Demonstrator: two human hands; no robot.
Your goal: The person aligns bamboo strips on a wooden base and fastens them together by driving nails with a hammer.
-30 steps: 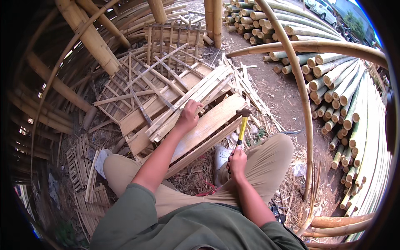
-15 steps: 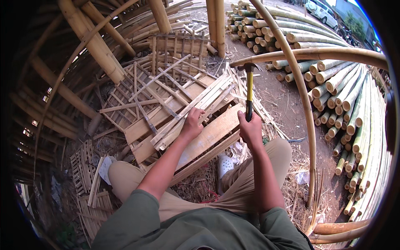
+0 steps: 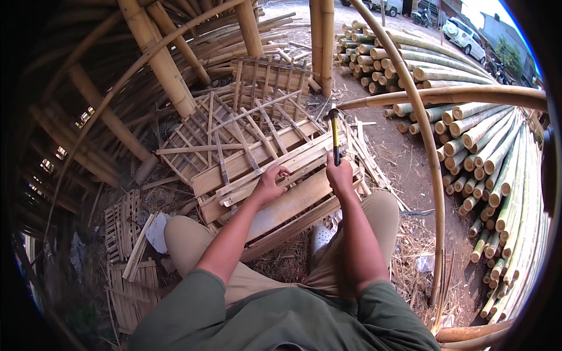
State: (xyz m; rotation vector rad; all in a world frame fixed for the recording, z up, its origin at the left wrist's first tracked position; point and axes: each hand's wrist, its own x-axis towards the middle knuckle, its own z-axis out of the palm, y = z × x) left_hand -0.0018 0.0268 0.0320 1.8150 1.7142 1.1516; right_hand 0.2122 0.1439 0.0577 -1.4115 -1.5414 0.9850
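Note:
My right hand (image 3: pixel 341 176) is closed around the black grip of a hammer (image 3: pixel 335 136) with a yellow-and-black handle. The hammer stands nearly upright above the right end of the wooden slats, its dark head uppermost. My left hand (image 3: pixel 270 186) rests by the pale slats (image 3: pixel 293 159), its fingers curled in; whatever they hold, if anything, is too small to make out. These slats lie side by side across a low wooden frame. Nearer to me is a wide plank (image 3: pixel 293 205), between my left forearm and the right hand.
Behind the slats lies a lattice of crossed wooden strips (image 3: pixel 240 126). A curved bamboo pole (image 3: pixel 430 169) arches on the right, before large stacks of bamboo poles (image 3: pixel 468 140). Thick bamboo posts (image 3: pixel 161 61) stand at the back left. Small slatted panels (image 3: pixel 122 225) lie at the lower left.
The hammer has swung left, toward the slats, and its handle looks shorter from here. My left hand has shifted slightly left along the slats. The whole view has moved a little.

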